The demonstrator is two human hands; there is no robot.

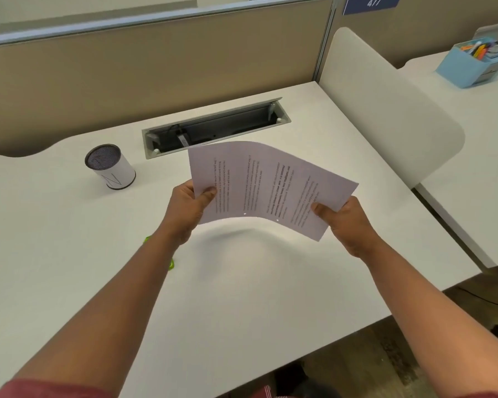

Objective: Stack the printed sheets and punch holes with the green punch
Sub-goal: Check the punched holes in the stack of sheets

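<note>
While both hands lift the printed sheets (268, 188) above the middle of the desk (242, 297), the left hand (189, 209) pinches one short edge and the right hand (342, 222) the other. Two small holes show near the closer long edge. Such paper looks light and floppy, so holding both ends seems sensible.

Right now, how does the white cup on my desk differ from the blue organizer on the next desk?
The white cup is a cylinder; the blue organizer is boxy. The cup stands on the near desk, left of the held printed sheets; the organizer stands on the neighbouring desk past the divider. The cup shows only a dark mesh top; the organizer holds colourful pens. Both stand upright, untouched.
</note>
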